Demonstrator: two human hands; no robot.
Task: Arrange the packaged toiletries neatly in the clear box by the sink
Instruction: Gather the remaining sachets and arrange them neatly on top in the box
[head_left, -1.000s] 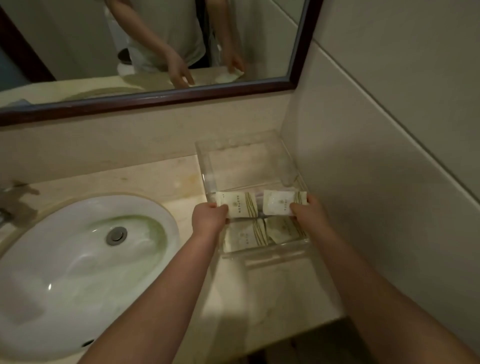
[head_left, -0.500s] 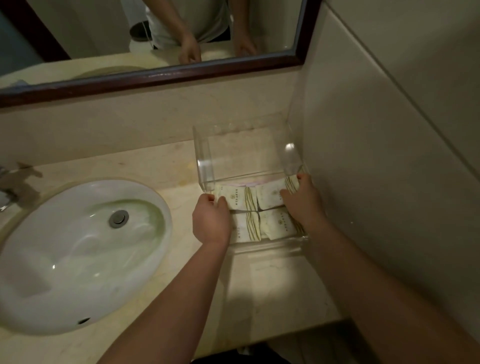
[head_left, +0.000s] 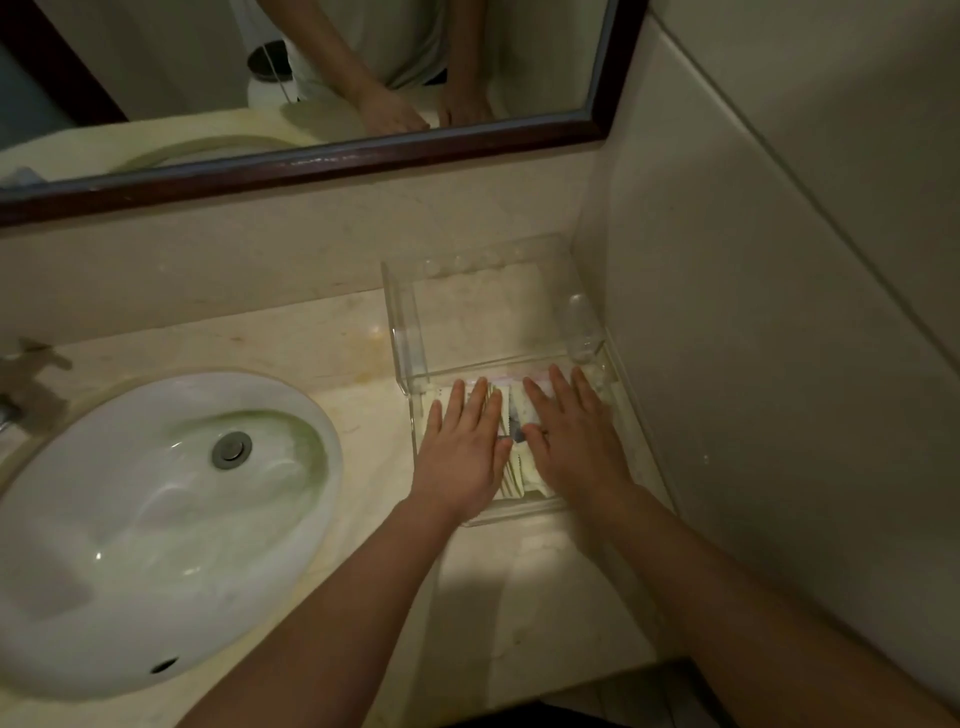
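Observation:
A clear acrylic box (head_left: 402, 332) stands on the counter in the corner by the right wall. Cream toiletry packets (head_left: 522, 473) with green stripes lie flat in its near compartment. My left hand (head_left: 462, 447) lies flat on the left packets with its fingers straight. My right hand (head_left: 571, 441) lies flat on the right packets the same way. Both hands cover most of the packets; only a strip between them and the near edges show. The box's far compartment holds no packets.
A white oval sink (head_left: 156, 519) with a metal drain (head_left: 231, 449) fills the counter's left side. A dark-framed mirror (head_left: 337, 158) hangs above the backsplash. The tiled wall (head_left: 779, 312) closes in on the right. Bare counter (head_left: 545, 597) lies in front of the box.
Both hands have let go of the packets they held by the edges and now lie flat on top of them. The upper pair of packets has settled down into the near compartment.

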